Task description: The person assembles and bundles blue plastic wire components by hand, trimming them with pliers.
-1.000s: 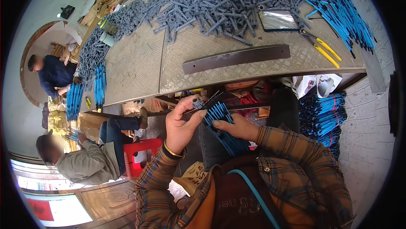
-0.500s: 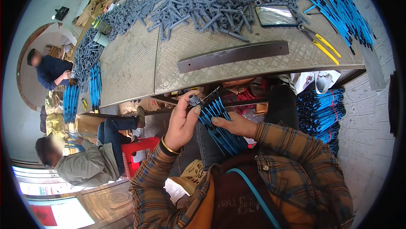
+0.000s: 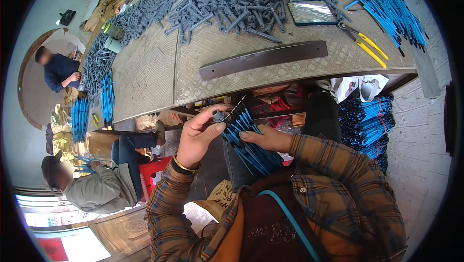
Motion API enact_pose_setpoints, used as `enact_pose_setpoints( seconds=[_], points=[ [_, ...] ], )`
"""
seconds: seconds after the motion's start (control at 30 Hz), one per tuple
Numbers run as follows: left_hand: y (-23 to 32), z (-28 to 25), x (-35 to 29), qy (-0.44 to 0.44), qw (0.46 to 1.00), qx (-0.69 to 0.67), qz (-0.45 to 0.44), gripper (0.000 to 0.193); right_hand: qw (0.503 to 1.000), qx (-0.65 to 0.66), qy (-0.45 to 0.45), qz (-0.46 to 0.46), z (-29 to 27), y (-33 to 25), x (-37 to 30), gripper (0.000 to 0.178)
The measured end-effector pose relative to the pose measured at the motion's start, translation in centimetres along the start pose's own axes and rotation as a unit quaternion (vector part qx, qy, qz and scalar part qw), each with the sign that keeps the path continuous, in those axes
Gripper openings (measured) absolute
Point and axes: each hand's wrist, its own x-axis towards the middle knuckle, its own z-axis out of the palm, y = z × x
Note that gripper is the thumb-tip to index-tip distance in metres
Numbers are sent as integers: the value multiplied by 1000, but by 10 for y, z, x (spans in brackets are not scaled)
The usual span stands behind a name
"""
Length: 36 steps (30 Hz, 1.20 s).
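Note:
Below the table's near edge, my right hand point(image 3: 267, 138) is closed around a bundle of thin blue rods with black ends point(image 3: 251, 152), its thumb lying across them. My left hand point(image 3: 195, 138) pinches a small grey plastic fitting point(image 3: 219, 116) between thumb and fingers, beside the bundle's upper end. A thin dark, shiny rod point(image 3: 237, 107) slants up from near the fitting; whether it sits inside the fitting cannot be made out. The palm-side fingers of my right hand are hidden behind the bundle.
A large heap of grey plastic fittings point(image 3: 232, 1) covers the table's far side. On the table point(image 3: 145, 68) lie a dark metal bar point(image 3: 263, 60), yellow-handled pliers point(image 3: 365, 44), a flat film-covered pack point(image 3: 311, 13) and blue rods point(image 3: 386, 13). Bundled rods point(image 3: 369, 122) stack at right. Co-workers point(image 3: 99, 180) sit at left.
My left hand has shifted slightly left and its fingers have loosened a little around the fitting. The right hand keeps hold of the rods. The view has shifted slightly.

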Motion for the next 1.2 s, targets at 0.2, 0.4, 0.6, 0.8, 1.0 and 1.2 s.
enact_pose_setpoints(
  seconds=[0.2,0.4,0.6,0.8,1.0,1.2],
  points=[
    [7,6,-2,1,1000,-15,-1,36,999,21,-7,-34,2,9,1,57],
    [6,5,-2,13,995,-94,-44,33,998,37,16,-53,6,12,-3,53],
    [34,-6,5,-20,953,301,42,32,997,30,39,-59,8,8,-9,50],
    [62,16,8,-26,945,309,-106,31,995,24,50,-85,9,12,-5,49],
    [48,29,5,52,970,206,-117,25,992,5,79,-98,12,11,-8,48],
    [41,30,11,83,977,164,-112,26,956,-105,218,-164,19,23,-7,48]
  ],
)
